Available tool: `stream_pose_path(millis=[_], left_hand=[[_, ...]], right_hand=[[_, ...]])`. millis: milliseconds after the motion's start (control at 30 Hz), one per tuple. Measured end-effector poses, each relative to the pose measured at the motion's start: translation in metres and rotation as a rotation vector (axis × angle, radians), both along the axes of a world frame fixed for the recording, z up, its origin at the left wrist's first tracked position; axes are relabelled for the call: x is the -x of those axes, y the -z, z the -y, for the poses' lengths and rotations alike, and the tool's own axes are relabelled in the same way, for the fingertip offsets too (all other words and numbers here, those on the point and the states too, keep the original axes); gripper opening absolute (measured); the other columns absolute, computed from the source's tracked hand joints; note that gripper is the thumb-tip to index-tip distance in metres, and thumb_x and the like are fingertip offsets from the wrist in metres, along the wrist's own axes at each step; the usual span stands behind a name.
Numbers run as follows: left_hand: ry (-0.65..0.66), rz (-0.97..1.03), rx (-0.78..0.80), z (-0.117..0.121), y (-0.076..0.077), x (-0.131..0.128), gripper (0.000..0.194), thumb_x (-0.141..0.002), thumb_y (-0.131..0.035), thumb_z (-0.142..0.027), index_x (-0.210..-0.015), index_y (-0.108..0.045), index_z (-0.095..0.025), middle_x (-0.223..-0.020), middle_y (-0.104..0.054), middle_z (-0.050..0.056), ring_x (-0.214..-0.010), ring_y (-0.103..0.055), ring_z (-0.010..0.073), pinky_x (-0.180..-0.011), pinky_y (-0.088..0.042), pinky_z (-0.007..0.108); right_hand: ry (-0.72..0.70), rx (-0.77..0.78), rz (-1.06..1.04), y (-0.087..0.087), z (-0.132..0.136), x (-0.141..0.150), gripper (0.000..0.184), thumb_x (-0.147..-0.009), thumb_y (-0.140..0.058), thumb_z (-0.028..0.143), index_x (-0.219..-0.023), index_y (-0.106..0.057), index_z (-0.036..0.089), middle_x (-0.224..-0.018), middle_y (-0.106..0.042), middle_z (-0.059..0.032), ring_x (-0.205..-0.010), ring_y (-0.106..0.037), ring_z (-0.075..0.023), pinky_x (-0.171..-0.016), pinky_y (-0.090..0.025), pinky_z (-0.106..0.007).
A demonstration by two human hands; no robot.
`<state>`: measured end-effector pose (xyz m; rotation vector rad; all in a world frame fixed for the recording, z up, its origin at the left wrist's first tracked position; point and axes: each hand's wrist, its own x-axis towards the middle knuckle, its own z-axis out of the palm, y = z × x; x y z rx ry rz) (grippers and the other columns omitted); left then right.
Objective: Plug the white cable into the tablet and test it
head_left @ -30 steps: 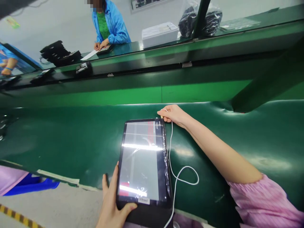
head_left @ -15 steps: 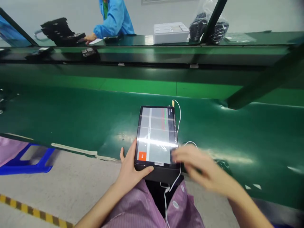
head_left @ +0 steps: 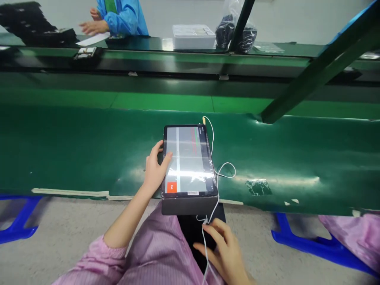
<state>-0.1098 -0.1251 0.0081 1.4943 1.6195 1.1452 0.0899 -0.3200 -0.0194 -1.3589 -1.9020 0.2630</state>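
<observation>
A black tablet (head_left: 190, 160) with a lit screen lies on the green belt (head_left: 74, 146), its near end resting on a dark pad over the belt's edge. A white cable (head_left: 223, 168) is plugged into its far right corner and loops down toward my lap. My left hand (head_left: 154, 168) grips the tablet's left edge, thumb on the screen. My right hand (head_left: 224, 247) is low over my lap, fingers pinching the white cable below the tablet.
A green diagonal strut (head_left: 311, 67) crosses at the right. On the far shelf sit a white box (head_left: 193, 36), dark bagged items (head_left: 237, 29) and black trays (head_left: 32, 27); a person in a blue coat (head_left: 121, 18) works there. Blue stools (head_left: 314, 245) stand below.
My right hand left the tablet's far corner, swept back across the screen and dropped to my lap onto the cable. My left hand slid from the tablet's near corner up its left edge.
</observation>
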Motion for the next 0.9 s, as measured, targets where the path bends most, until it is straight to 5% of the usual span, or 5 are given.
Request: stream_pose_path(millis=[167,533,900], left_hand=[[-0.010,0.110,-0.064,0.002,0.005,0.005,0.046,-0.083,-0.058,-0.048,-0.122,-0.056,-0.023,-0.132,-0.059,0.011,-0.109,-0.060,0.0257,-0.088,-0.044,0.040],[0.014,0.119,-0.092,0.000,0.005,0.004,0.045,-0.084,-0.059,-0.046,-0.121,-0.056,-0.022,-0.130,-0.059,0.010,-0.105,-0.060,0.0212,-0.090,-0.045,0.035],[-0.017,0.097,-0.040,0.002,0.002,0.002,0.043,-0.083,-0.057,-0.045,-0.120,-0.057,-0.021,-0.130,-0.060,0.011,-0.105,-0.061,0.0240,-0.086,-0.044,0.039]], right_hand=[[0.057,-0.066,0.055,0.000,-0.008,0.000,0.022,-0.100,-0.046,0.016,-0.091,-0.066,0.020,-0.081,-0.062,-0.0057,-0.064,-0.061,-0.0155,-0.055,-0.049,-0.025],[0.229,-0.069,-0.096,0.002,-0.003,-0.015,0.013,-0.091,-0.058,0.009,-0.096,-0.064,0.020,-0.085,-0.067,-0.0062,-0.076,-0.067,-0.0207,-0.069,-0.057,-0.033],[0.061,-0.213,-0.175,-0.049,-0.009,-0.016,0.022,-0.083,-0.065,0.003,-0.097,-0.064,0.020,-0.077,-0.070,-0.0019,-0.067,-0.068,-0.0207,-0.061,-0.060,-0.034]])
